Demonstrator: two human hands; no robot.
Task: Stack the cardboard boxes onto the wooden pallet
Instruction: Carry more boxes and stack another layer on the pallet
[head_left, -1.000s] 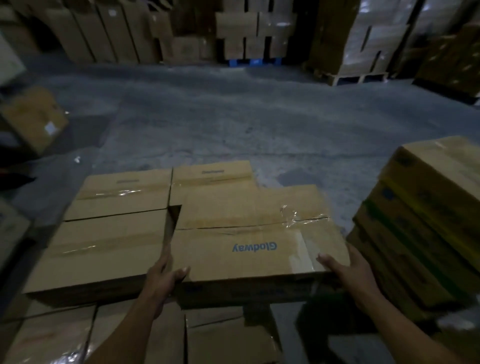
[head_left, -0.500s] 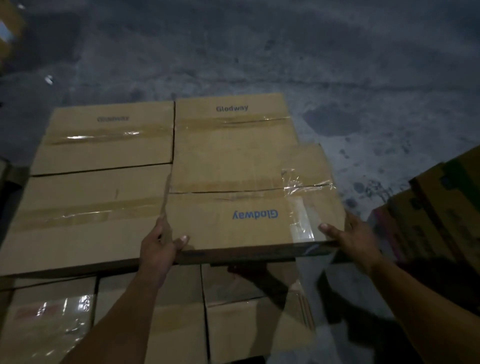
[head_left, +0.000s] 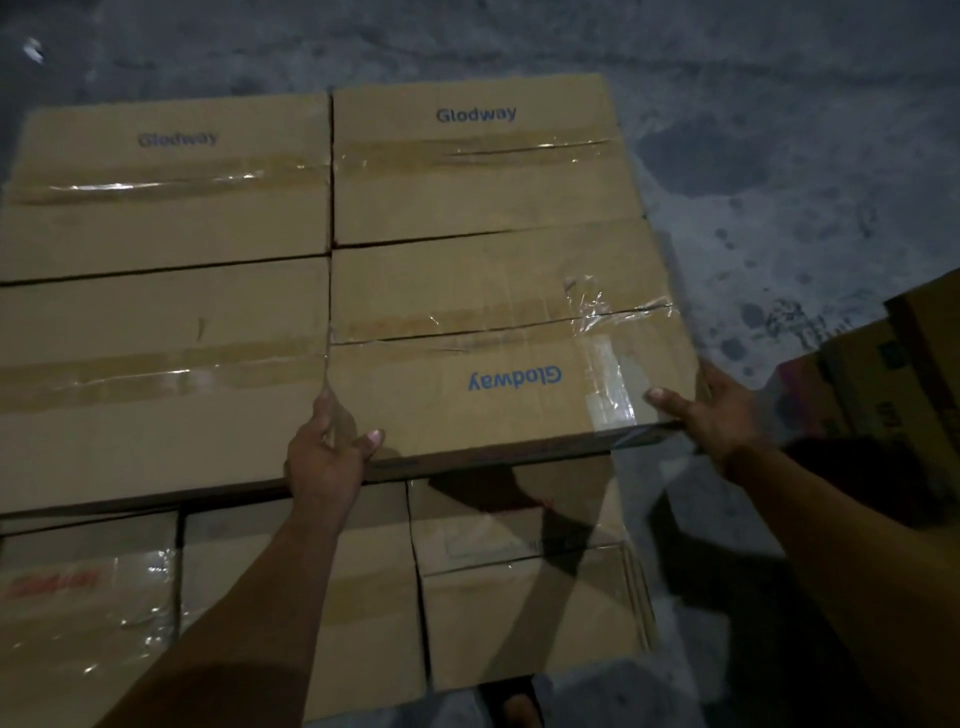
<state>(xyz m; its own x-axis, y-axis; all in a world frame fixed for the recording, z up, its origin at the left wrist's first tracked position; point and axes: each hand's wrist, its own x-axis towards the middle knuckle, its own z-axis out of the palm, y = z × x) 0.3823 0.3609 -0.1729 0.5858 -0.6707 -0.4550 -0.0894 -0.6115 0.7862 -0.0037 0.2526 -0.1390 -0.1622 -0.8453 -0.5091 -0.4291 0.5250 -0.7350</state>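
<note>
Both bare forearms reach forward from the lower edge of the view. The left hand (head_left: 327, 457) curls, fingers spread and thumb extended to the right. The right hand (head_left: 711, 410) lies open with its thumb pointing left, wrist angled inward.

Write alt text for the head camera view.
Two bare hands grip the near corners of a cardboard box printed "Glodway", left hand at its near left corner, right hand at its near right. It sits level with three similar boxes, atop a lower layer, on a concrete floor.
</note>
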